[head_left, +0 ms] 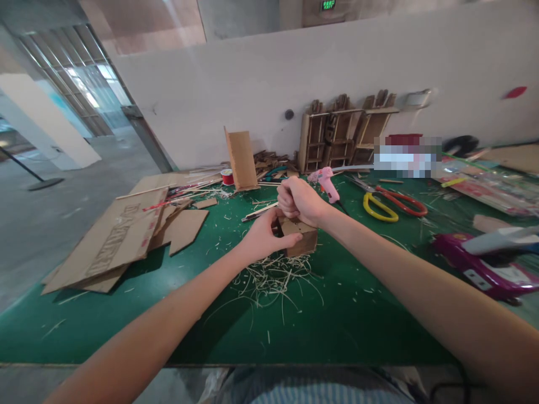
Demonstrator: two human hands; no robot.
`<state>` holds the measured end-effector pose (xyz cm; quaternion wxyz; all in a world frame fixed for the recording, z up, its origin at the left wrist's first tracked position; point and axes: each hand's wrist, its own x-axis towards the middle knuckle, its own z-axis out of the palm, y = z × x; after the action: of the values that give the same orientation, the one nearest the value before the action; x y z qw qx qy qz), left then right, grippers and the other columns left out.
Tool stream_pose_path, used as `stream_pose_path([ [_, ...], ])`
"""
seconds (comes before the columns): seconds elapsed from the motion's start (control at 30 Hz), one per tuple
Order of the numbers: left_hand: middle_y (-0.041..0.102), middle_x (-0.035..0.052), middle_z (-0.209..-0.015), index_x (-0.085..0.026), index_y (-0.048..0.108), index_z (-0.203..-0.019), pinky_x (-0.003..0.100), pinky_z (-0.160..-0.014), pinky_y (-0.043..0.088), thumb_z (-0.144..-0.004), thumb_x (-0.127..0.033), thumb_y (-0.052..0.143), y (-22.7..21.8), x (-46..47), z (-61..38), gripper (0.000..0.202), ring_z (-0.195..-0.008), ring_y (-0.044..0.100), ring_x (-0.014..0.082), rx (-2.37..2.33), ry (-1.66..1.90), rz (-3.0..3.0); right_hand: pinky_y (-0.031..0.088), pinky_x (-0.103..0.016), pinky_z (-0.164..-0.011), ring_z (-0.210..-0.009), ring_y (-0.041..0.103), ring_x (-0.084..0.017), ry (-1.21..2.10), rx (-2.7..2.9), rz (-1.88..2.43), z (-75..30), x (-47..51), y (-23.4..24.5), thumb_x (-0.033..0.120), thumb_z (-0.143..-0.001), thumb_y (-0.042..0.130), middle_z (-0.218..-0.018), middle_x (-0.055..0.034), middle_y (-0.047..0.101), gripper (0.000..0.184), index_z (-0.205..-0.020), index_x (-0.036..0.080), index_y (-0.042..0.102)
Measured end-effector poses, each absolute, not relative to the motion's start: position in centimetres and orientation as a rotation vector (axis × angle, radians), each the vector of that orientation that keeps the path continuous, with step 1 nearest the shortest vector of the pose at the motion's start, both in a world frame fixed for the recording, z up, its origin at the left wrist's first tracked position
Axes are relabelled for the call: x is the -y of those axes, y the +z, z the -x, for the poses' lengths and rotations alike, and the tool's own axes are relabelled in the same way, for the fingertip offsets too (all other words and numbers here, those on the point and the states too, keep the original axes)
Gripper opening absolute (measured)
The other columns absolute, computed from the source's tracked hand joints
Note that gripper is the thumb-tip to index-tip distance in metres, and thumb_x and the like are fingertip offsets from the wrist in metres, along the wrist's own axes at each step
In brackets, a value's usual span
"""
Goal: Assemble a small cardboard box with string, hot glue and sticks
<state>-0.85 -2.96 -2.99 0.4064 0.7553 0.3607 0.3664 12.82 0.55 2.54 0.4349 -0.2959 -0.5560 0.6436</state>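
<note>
Item: small cardboard box, on the tabletop directly under the grip.

Left hand: grasping the box from its left, thumb laid across the near face, fingers behind; presumably so placed to keep the box from shifting.

Right hand: clenched into a fist on the box top, seemingly bearing down against the left hand's hold. Whether anything is inside the fist, cannot tell.

Pale shavings: loose heap, bodyward of the grip, by the box's base.

Thin sticks: just left of the grip.

Pink glue gun: just beyond the grip, to the right; likely parked within easy reach.

Scissors, yellow-handled and red-handled: right of the grip, handles turned bodyward, which would suit picking up.

Upright cardboard piece: beyond the grip, to the left, apparently standing by its own fold.

Flat cardboard sheets: well left of the grip, stacked, perhaps to spare room.

Green table: beneath all.
</note>
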Motion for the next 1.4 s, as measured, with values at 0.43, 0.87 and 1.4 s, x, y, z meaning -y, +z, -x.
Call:
stream_pose_path([
  [0.43,0.055,0.0167,-0.129,-0.019,0.031,-0.137,0.051,-0.100,0.044,-0.069,-0.042,0.077,-1.9,3.4,0.7,0.086,-0.118,0.055,0.0309,-1.039,1.052,-2.018,0.042,-0.024,-0.053,-0.049,0.045,-0.010,1.348,1.193,0.634,-16.3,-1.0,3.3,0.025,-0.082,0.039,-0.050,0.0010,0.043,0.031,-0.054,0.019,0.051],
  [0.87,0.038,0.0141,-0.136,-0.026,0.030,-0.139,0.050,-0.101,0.045,-0.072,-0.033,0.074,-1.3,0.9,4.0,0.080,-0.129,0.042,0.0331,-1.130,1.517,-2.377,0.052,-0.028,-0.059,-0.063,0.057,-0.012,1.555,1.225,0.910,-19.3,0.0,-0.6,0.017,-0.085,0.053,-0.074,-0.0020,0.061,0.018,-0.103,0.017,0.057],
  [1.4,0.035,0.0143,-0.147,-0.028,0.016,-0.147,0.050,-0.104,0.046,-0.078,-0.031,0.071,-0.8,1.2,3.7,0.088,-0.136,0.038,0.0322,-1.140,1.442,-2.457,0.046,-0.046,-0.099,-0.095,0.064,-0.020,1.320,1.647,0.911,-17.5,0.1,-3.3,0.019,-0.079,0.062,-0.093,-0.0048,0.069,0.033,-0.111,0.023,0.057],
])
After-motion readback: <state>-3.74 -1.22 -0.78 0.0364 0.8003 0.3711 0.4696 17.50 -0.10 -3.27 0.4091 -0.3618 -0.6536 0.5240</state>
